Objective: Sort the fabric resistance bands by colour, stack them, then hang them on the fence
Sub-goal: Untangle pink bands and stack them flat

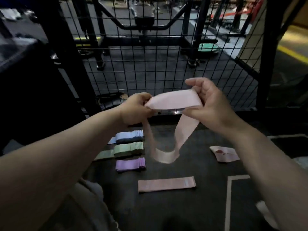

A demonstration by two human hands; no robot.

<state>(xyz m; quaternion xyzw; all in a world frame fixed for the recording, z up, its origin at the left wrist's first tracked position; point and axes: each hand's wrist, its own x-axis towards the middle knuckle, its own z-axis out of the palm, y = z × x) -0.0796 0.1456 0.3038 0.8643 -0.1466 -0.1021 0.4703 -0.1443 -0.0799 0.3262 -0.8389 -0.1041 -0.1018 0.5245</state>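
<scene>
Now both hands are holding one pink band (175,101) in the air, above the flat pink band (166,184) lying on the floor (183,210) and toward the fence (150,64) from it. The left hand (135,109) is pinching one end, its grip curled tight round the fold. The right hand (211,104) is pinching the other end between thumb and fingers, its grip closed on the cloth and the upper fingers lifting loose.

Between the two grips the top run is stretching roughly level, side to side. The lower run is hanging in a slack loop (162,155), blurred, so I cannot tell whether its bottom is touching the floor.

The flat pink band's long axis is also running side to side, nearly parallel to the held run. Stacking the two is therefore probably calling for lowering and drawing back toward the body, not turning. The flat band is lying below and between the hands, neither clearly nearer.

Left of the flat pink band and further toward the fence, a purple stack (130,165), a green stack (128,149) and a blue stack (130,136) are sitting in a row, purple nearest. Right of it, well apart, a crumpled pink band (225,154) is lying. Bare floor is showing between these things, so the descent is looking unobstructed.
</scene>
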